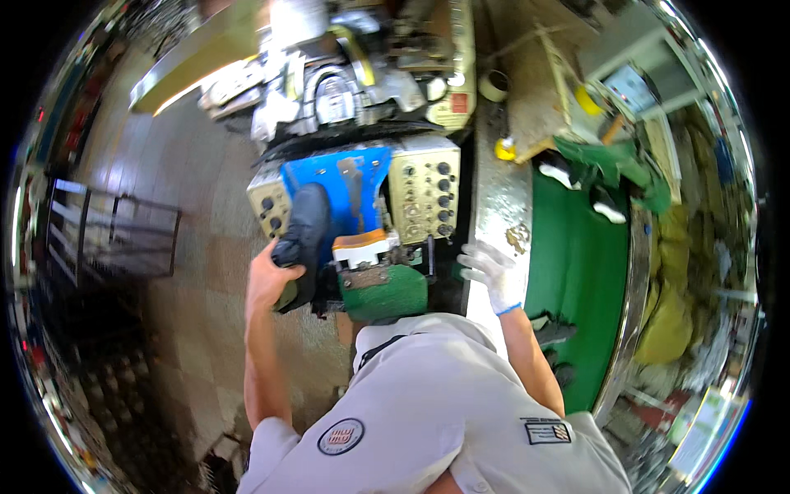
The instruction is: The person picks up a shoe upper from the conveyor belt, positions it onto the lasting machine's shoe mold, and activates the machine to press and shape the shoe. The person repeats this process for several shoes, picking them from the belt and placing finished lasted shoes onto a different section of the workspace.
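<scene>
My bare left hand (270,281) is closed around the heel end of a dark shoe (308,222), whose toe points away from me. The shoe lies over the left side of a blue panel (337,177) on the machine in front of me. In a white glove with a blue cuff, my right hand (492,273) has its fingers spread and nothing in them. It hovers over or rests on the metal edge (504,206) beside the green belt; contact is unclear. Between my hands sit an orange-and-white block (360,247) and a green machine part (383,294).
Cream control boxes with black knobs (424,193) flank the blue panel. Several shoes, including black-and-white shoes (607,203) and dark shoes (553,331), lie on the green belt (576,272). Left on the floor stands a metal rack (115,226). A yellow object (505,149) sits on the ledge.
</scene>
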Demonstrator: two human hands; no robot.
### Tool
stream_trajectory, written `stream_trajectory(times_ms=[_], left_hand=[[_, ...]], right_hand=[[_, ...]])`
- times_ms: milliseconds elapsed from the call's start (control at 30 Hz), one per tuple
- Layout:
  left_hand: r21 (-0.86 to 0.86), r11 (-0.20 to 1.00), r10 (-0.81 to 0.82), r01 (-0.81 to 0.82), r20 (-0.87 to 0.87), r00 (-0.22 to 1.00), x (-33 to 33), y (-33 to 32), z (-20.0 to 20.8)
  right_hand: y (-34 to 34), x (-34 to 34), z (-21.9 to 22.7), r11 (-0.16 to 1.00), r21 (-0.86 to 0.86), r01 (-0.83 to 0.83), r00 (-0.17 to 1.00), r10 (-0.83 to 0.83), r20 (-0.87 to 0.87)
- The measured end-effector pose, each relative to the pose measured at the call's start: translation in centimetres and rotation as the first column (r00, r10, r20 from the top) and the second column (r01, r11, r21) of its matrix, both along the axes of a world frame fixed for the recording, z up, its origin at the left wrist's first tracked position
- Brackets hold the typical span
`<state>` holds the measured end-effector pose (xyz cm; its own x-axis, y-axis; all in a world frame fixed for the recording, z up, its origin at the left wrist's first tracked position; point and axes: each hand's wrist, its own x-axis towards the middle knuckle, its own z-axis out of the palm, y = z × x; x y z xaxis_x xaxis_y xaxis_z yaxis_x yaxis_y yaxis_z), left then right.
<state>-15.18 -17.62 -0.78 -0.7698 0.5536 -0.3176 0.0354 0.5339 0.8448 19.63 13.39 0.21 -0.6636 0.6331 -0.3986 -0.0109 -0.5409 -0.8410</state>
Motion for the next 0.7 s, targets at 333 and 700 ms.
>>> stream_trajectory(times_ms=[333, 700], left_hand=[[0.275, 0.888, -0.399, 0.369, 0.063, 0.915, 17.5, 18.6, 13.5], [-0.087, 0.833, -0.51, 0.547, -0.504, 0.697, 14.4, 20.5, 3.5]], right_hand=[[-0.3, -4.9, 1.6, 0.987, -0.155, 0.047, 0.905, -0.108, -0.411], [0.2, 32.4, -9.1, 0.318, -0.354, 0.88, 0.364, -0.928, 0.073]])
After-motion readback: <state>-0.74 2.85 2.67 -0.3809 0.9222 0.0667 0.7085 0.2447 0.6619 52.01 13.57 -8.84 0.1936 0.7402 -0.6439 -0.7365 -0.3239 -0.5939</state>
